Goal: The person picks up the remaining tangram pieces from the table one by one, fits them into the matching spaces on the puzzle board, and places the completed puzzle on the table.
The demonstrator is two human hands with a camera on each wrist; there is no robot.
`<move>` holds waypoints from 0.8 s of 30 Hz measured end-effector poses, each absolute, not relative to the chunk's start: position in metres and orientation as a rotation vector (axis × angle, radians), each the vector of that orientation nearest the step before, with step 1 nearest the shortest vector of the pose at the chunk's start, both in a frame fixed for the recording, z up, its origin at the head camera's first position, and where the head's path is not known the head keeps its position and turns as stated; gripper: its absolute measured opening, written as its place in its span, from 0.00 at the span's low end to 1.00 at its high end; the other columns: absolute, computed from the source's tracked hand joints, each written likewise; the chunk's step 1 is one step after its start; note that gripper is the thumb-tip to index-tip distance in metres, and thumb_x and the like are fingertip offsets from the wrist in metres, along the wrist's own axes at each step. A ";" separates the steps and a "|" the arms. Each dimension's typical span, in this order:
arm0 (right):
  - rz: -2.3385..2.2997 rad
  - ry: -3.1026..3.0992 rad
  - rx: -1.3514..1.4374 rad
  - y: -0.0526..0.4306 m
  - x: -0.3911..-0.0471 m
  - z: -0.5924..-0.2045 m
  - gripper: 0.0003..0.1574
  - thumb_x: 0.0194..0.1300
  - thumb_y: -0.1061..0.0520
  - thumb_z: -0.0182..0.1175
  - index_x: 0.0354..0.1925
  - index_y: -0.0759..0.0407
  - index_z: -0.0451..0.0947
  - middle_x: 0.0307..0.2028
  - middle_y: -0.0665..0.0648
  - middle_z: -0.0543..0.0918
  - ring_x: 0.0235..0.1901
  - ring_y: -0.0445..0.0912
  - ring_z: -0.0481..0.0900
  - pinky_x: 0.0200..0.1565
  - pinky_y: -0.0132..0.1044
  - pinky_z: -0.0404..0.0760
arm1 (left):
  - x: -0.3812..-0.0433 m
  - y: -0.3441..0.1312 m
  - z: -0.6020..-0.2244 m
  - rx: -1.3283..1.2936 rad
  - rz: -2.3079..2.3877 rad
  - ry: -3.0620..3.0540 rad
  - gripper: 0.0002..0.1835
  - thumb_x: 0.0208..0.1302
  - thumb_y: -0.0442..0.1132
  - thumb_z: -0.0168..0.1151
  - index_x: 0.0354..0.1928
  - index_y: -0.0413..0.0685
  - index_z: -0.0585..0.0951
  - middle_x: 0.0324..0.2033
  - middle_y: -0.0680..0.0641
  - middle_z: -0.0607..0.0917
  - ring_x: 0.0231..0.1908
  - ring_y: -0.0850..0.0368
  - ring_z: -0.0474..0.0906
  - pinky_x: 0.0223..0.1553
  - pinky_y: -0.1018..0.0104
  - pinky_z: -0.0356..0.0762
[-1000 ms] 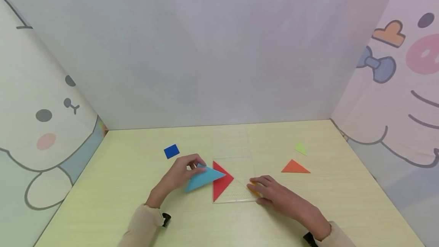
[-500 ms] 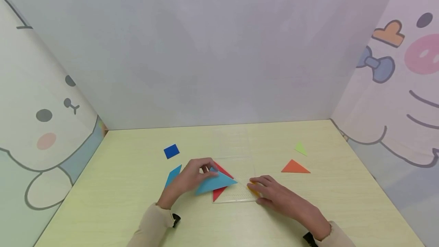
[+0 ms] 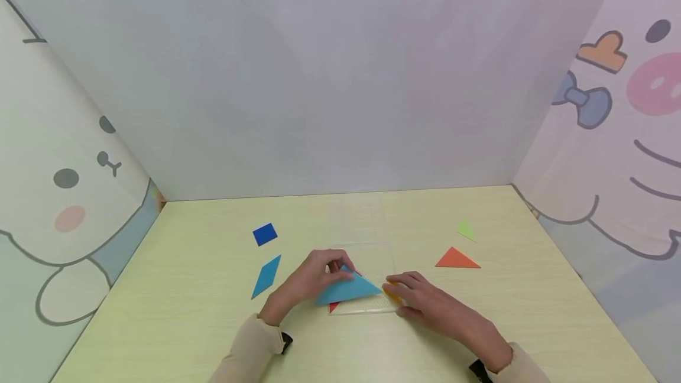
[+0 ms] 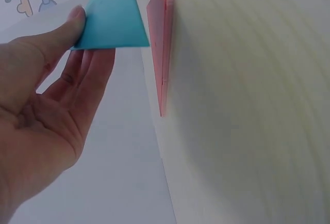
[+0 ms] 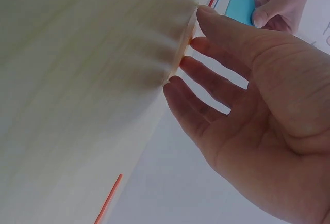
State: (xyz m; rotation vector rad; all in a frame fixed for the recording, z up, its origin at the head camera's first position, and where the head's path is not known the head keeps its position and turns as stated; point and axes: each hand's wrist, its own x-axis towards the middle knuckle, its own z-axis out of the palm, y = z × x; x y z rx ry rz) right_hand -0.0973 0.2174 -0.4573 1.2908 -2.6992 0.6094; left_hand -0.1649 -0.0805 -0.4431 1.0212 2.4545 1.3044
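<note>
Apparent step: placement. The left hand (image 3: 319,275) pinches the blue triangle (image 3: 349,289) above the red triangle (image 4: 157,41) in the clear tray (image 3: 367,313); the right hand (image 3: 433,305), fingers extended, touches its edge. Next, likely: align, lower.

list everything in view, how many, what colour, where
table: 1, pale yellow, foreground
clear tray: 1, transparent, mid-table
clear panel: 1, transparent, beyond tray
light blue triangle: 1, light blue, over tray
red triangle: 1, red, in tray, partly hidden
yellow piece: 1, yellow, tray's right edge
square piece: 1, dark blue, table's left
parallelogram: 1, blue, nearer left
green triangle: 1, green, table's right
orange triangle: 1, orange, nearer right
wall: 1, grey, behind
cartoon panels: 2, pastel, sides
left hand: 1, bare, holding light blue triangle
right hand: 1, bare, on yellow piece
sleeves: 2, beige, forearms
wrist devices: 2, black, cuffs
</note>
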 end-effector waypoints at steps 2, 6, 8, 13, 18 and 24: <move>0.611 -2.696 1.297 0.217 -0.097 -0.457 0.30 0.66 0.63 0.68 0.65 0.64 0.75 0.62 0.62 0.78 0.59 0.56 0.74 0.53 0.44 0.81 | -0.164 -0.078 -0.444 1.034 1.289 2.461 0.03 0.69 0.38 0.69 0.42 0.50 0.86 0.33 0.58 0.84 0.33 0.65 0.75 0.39 0.69 0.78; 0.616 -2.671 1.315 0.217 -0.098 -0.456 0.30 0.66 0.64 0.69 0.65 0.64 0.75 0.61 0.63 0.78 0.58 0.56 0.74 0.52 0.44 0.81 | -0.162 -0.073 -0.444 1.034 1.259 2.478 0.04 0.68 0.39 0.69 0.42 0.50 0.86 0.31 0.58 0.84 0.34 0.65 0.74 0.40 0.70 0.76; 0.615 -2.652 1.323 0.217 -0.099 -0.457 0.31 0.66 0.64 0.69 0.65 0.64 0.75 0.61 0.63 0.78 0.58 0.57 0.74 0.51 0.44 0.81 | -0.161 -0.070 -0.444 1.034 1.252 2.476 0.04 0.68 0.39 0.70 0.42 0.50 0.86 0.31 0.58 0.84 0.34 0.65 0.74 0.41 0.69 0.76; 0.605 -2.641 1.322 0.218 -0.099 -0.458 0.31 0.65 0.64 0.70 0.65 0.63 0.75 0.60 0.63 0.78 0.57 0.56 0.75 0.51 0.43 0.82 | -0.162 -0.066 -0.446 1.024 1.243 2.462 0.04 0.68 0.41 0.70 0.42 0.51 0.86 0.30 0.59 0.83 0.33 0.65 0.74 0.41 0.70 0.75; 0.607 -2.639 1.318 0.218 -0.099 -0.459 0.31 0.64 0.63 0.70 0.64 0.63 0.76 0.60 0.62 0.78 0.57 0.56 0.75 0.51 0.42 0.82 | -0.162 -0.061 -0.449 1.024 1.243 2.438 0.05 0.68 0.41 0.70 0.42 0.50 0.86 0.31 0.59 0.83 0.33 0.65 0.74 0.39 0.70 0.76; 0.603 -2.680 1.292 0.217 -0.098 -0.458 0.30 0.66 0.63 0.69 0.64 0.64 0.76 0.61 0.61 0.78 0.57 0.55 0.75 0.52 0.43 0.82 | -0.161 -0.057 -0.449 1.033 1.230 2.431 0.04 0.68 0.40 0.69 0.42 0.50 0.86 0.30 0.59 0.83 0.32 0.65 0.74 0.38 0.71 0.76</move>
